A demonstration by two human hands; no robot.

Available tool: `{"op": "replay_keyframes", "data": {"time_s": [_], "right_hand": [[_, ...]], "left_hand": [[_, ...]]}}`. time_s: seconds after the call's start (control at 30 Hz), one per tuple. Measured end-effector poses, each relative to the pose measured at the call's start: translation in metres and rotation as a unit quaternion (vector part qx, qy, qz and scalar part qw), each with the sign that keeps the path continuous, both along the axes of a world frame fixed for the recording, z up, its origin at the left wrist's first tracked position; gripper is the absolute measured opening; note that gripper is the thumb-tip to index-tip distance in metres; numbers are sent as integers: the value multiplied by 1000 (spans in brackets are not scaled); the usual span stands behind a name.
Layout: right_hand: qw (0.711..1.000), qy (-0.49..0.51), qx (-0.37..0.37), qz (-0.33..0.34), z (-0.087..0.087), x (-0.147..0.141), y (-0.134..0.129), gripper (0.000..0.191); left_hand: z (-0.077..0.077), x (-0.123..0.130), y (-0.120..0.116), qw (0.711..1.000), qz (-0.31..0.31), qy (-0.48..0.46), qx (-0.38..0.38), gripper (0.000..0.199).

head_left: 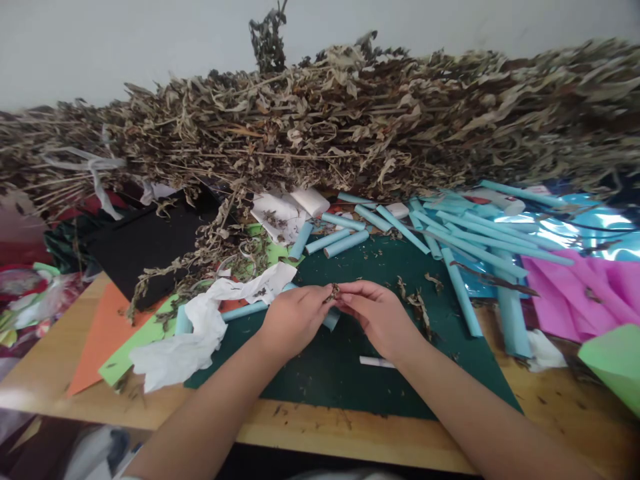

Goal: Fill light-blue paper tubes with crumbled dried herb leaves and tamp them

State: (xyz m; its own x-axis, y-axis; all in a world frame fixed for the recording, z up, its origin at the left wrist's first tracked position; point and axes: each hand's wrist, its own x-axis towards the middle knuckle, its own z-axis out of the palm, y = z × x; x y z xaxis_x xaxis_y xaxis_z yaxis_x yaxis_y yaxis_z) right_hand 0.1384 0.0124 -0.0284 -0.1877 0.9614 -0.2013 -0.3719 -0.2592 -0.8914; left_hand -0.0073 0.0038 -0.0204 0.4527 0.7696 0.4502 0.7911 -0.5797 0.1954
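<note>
Here, both hands meet over the middle of the dark green mat (pixel 320 373). The left hand (pixel 293 320) and the right hand (pixel 375 317) pinch a small clump of dried leaves (pixel 334 291) between their fingertips, fingers narrowed and curled around it. Just below the clump, partly hidden by the hands, a pale blue paper tube (pixel 331 319) shows between them; whether either hand grips it I cannot tell.

On the mat, near the right wrist, lies a short white stick (pixel 376 362). Crumbs of dry leaf (pixel 417 303) are scattered on the mat to the right of the right hand. At the mat's far edge lie several short blue paper rolls (pixel 345 243), and toward its far right corner a loose heap of longer blue tubes (pixel 470 237) spreads out, some overhanging a shiny blue foil sheet (pixel 600 230). Beyond the mat's right edge sit pink paper (pixel 575 293) and a light green sheet (pixel 615 360).

At the mat's left edge, crumpled white tissue (pixel 195 333) rests on green and orange paper sheets (pixel 103 333). Behind the mat, a large pile of dried plant stalks (pixel 350 120) runs along the wall, with a black sheet (pixel 150 240) under its left part. The mat itself lies on a wooden table (pixel 350 443).
</note>
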Motion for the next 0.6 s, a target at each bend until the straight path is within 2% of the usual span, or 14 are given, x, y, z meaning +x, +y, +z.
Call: {"op": "replay_keyframes", "data": {"time_s": [0.1,0.2,0.4,0.5,0.6], "right_hand": [[995,-59,76,13,1,2,-2,14],[975,-132,176,22,3,5,-4,21],[894,-243,376,25,5,10,-2,29],[857,-284,429,11,4,11,-2,26],[829,-315,461,3,4,12,-2,23]], "left_hand": [[2,-1,0,999,20,-35,-14,22],[6,0,-1,996,35,-67,-45,21],[9,4,-5,978,43,-166,-119,17],[4,7,-7,952,40,-250,-171,16],[-2,8,-7,931,24,-303,-201,23]]}}
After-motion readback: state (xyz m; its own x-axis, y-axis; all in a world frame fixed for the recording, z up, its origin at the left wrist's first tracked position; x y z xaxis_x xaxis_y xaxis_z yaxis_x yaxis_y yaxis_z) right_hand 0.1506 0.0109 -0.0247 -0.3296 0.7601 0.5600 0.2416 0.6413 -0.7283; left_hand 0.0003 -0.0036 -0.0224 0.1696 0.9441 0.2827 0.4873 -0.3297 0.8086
